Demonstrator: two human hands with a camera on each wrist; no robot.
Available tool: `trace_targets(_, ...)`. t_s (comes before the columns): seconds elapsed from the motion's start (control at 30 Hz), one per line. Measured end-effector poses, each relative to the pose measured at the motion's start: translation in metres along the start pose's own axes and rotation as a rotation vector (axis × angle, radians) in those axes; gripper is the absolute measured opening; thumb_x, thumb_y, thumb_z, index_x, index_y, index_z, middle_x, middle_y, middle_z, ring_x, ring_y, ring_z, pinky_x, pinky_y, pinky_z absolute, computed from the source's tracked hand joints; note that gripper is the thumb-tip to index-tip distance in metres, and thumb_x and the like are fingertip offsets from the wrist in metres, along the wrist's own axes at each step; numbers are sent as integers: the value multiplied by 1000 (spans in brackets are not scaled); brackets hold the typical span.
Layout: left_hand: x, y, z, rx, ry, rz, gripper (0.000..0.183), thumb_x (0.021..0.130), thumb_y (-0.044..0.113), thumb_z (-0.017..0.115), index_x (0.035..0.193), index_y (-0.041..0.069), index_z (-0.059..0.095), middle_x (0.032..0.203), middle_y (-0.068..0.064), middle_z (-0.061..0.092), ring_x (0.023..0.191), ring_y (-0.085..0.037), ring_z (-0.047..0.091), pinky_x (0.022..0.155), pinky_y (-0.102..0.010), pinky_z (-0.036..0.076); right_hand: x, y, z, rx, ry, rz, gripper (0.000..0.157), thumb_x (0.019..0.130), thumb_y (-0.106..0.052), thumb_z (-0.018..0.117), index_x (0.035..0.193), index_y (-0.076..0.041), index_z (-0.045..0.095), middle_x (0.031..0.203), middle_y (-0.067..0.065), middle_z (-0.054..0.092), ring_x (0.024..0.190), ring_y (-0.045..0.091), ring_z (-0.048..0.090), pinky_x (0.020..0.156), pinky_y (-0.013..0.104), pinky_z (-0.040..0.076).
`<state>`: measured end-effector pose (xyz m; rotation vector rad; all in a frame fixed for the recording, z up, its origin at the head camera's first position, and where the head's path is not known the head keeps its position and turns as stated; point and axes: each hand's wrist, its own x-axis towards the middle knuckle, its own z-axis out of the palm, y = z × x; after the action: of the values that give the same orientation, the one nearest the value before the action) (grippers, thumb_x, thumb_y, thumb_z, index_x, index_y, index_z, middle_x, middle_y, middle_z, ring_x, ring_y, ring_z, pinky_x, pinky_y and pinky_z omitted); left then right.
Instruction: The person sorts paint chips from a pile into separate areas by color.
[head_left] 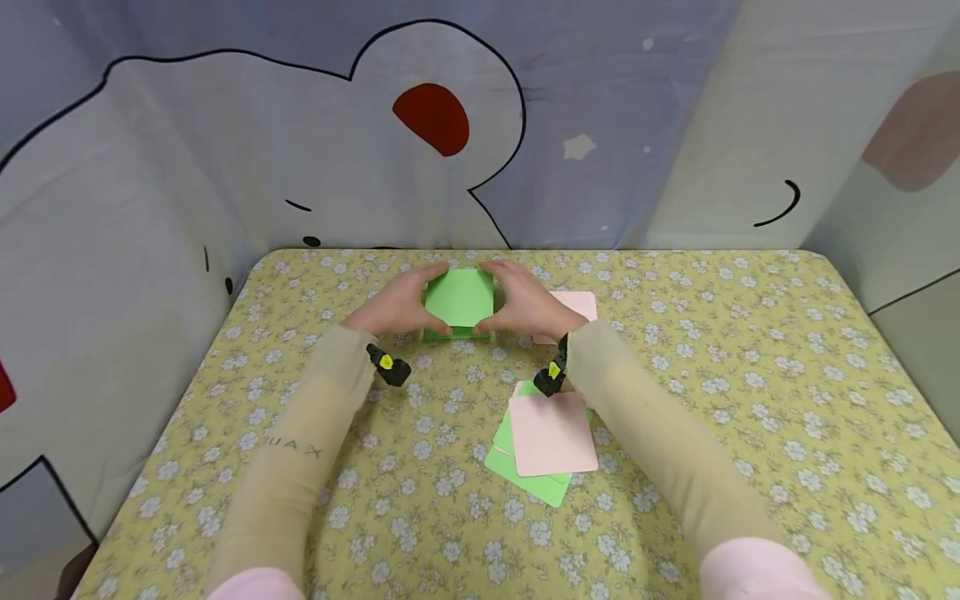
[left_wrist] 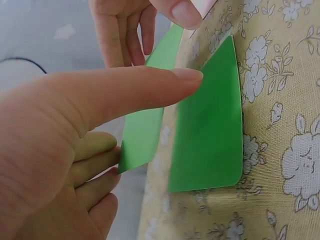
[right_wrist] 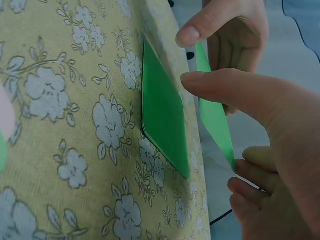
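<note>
Green upper card (head_left: 459, 297) held raised between left hand (head_left: 403, 302) and right hand (head_left: 528, 298), with fingers of each curved at its opposite sides. Below both hands, lower card (left_wrist: 210, 130), also green, seemingly flat on the flowered counter (head_left: 757, 375), though hard to judge from slanted wrist views. Under the right hand, partly covered by it, pink card (head_left: 577, 304). On the near side of the right hand, overlapping pile (head_left: 555, 437) of pink and green.
</note>
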<state>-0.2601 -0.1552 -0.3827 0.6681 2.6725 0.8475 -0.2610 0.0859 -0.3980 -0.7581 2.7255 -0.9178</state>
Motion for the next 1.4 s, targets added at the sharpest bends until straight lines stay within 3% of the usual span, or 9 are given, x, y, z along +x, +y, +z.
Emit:
trace_targets(0.2,4,-9,4,-64,-16,-20,104,77,15,91,159,-2,29,156,-18,39,132,-33,47,107,-46,44,13,5,9,36,-30,25,106,76,-32,92,159,-4,32,161,14,31,144,30,33,116,43,34)
trace_targets(0.43,8,-20,14,-64,-37,-27,105,77,17,91,158,-5,28,155,-20,40,129,-34,49,107,-46,44,16,9,20,118,-64,58,105,75,-27,93,158,-3,33,156,14,37,131,28,44,107,39,43)
trace_targets(0.73,9,-29,19,-96,-55,-54,104,78,20,91,159,0,28,154,-17,41,128,-32,50,106,-45,45,17,11,23,79,-77,60,105,75,-30,92,159,-6,33,157,13,37,136,29,39,107,42,42)
trace_targets(1.13,10,-34,22,-93,-35,-44,107,77,25,92,160,1,29,156,-16,38,130,-31,48,106,-45,45,17,11,24,97,-83,57,105,74,-27,92,159,-5,33,155,12,39,131,27,42,104,40,44)
trace_targets(1.3,8,-31,22,-125,-21,-49,111,76,26,93,161,2,26,158,-16,35,129,-32,48,106,-46,45,13,10,19,134,-85,75,108,74,-29,91,160,-6,30,158,12,34,131,28,43,103,42,46)
trace_targets(1.4,5,-25,20,-141,0,-41,113,75,26,93,161,2,24,160,-17,34,131,-33,47,107,-46,44,9,10,14,122,-71,74,109,76,-33,91,161,-8,28,162,12,29,141,29,35,111,46,39)
